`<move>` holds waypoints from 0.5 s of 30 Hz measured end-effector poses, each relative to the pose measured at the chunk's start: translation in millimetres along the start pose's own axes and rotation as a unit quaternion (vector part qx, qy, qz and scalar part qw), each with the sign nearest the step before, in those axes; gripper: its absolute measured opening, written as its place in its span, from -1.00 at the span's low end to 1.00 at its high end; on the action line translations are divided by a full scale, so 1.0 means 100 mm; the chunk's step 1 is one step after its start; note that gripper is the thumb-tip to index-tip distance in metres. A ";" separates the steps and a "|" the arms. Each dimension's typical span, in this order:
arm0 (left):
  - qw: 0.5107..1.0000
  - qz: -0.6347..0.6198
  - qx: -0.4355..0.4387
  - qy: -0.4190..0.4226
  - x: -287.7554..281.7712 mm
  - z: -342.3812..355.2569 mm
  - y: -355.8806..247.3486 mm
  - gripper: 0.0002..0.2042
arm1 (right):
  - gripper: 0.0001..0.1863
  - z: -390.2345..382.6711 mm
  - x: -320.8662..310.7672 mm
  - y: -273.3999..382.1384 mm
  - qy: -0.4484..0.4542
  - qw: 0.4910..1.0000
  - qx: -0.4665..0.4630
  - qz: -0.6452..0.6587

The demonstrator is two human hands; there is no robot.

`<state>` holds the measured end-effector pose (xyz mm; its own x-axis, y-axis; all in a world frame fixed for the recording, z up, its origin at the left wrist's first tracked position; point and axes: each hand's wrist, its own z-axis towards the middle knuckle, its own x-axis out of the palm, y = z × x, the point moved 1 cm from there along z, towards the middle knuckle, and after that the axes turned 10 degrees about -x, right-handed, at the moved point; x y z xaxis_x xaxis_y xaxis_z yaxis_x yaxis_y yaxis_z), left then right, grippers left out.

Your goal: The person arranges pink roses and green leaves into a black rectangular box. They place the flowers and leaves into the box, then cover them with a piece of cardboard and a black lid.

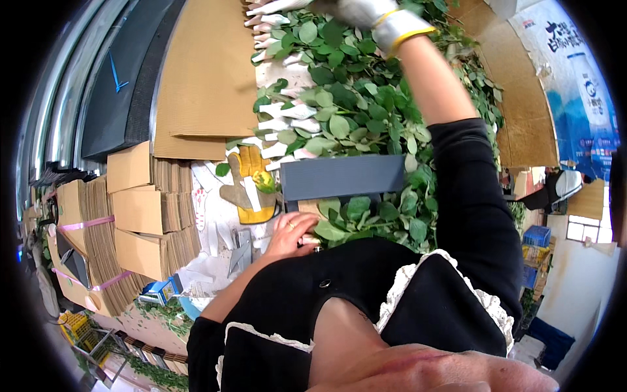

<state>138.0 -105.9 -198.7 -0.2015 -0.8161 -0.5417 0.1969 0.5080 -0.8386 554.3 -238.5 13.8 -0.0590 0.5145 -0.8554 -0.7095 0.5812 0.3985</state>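
My bare left hand (292,232), a ring on one finger, is closed low in front of my chest. Its fingers curl round the end of a leafy stem (349,228), whose green leaves spread to the right; a small pale part under the fingertips is partly hidden. Far out at the top, my right hand (369,13) wears a white glove with a yellow cuff. It reaches over a heap of leafy stems (353,98) with white sleeves (294,117) on their left ends. Blur and the frame's edge hide its fingers.
A dark grey block (343,178) stands just beyond my left hand. Yellow-and-grey work gloves (251,186) lie beside it. Flat cardboard sheets (209,72) lie at the left, above bundled cardboard pieces (137,228). A cardboard panel (526,85) stands at the right.
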 end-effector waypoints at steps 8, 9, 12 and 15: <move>0.998 -0.026 -0.062 -0.003 0.01 -0.05 -0.09 -0.45 | -0.54 0.02 2.06 -0.95 0.345 0.884 0.289 -0.125; 0.998 -0.040 -0.040 -0.022 0.01 -0.05 -0.10 -0.47 | -0.58 0.03 1.71 -0.60 0.385 0.883 0.209 -0.169; 1.000 -0.029 -0.003 -0.002 0.00 0.01 -0.06 -0.46 | -0.65 0.06 0.96 -0.71 0.459 0.869 0.011 -0.187; 1.000 -0.013 -0.004 0.007 -0.01 0.01 -0.04 -0.38 | -0.74 -0.20 -0.25 0.20 0.275 0.922 0.052 -0.269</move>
<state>138.3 -107.5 -194.5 -0.2207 -0.8250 -0.5202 0.1844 0.4885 -0.8529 527.1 -252.1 36.5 -0.0852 -0.2460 -0.9655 -0.6707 0.7308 -0.1270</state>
